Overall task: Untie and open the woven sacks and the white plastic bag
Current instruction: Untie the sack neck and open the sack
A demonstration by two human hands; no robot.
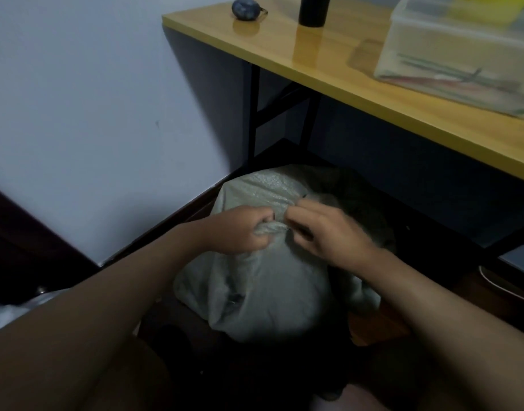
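Dim floor space under a yellow-topped table (328, 63) fills the scene, hemmed by a pale wall on the left. At the centre, the fingers of the left hand (240, 229) are curled tight around the gathered neck (268, 228) of a grey woven sack (263, 292), bunching the fabric into a short twist that pokes out between thumb and forefinger. The right hand (323, 232) meets it from the other side, its fingertips pinched together at the end of that twist, apparently working at whatever ties it; the tie itself is too small and dark to make out. Both forearms reach in from the near edge. The sack sits on the floor, full and rounded, its bulk sagging toward the viewer, with more pale sacking or plastic (272, 185) heaped just behind it against the table's black leg (254, 114); whether that is the white plastic bag cannot be told. The step in hand looks like loosening the first sack's knot, so the task seems barely begun. The next move probably calls for the left hand to hold the neck firm while the right picks the tie free, then for both to spread the mouth. Overhead, the tabletop carries a clear plastic box (459, 54), a dark cylinder (314, 10) and a small bluish round object (246, 8). The low tabletop and its leg crowd the sacks behind, and the gloom hides the knot.
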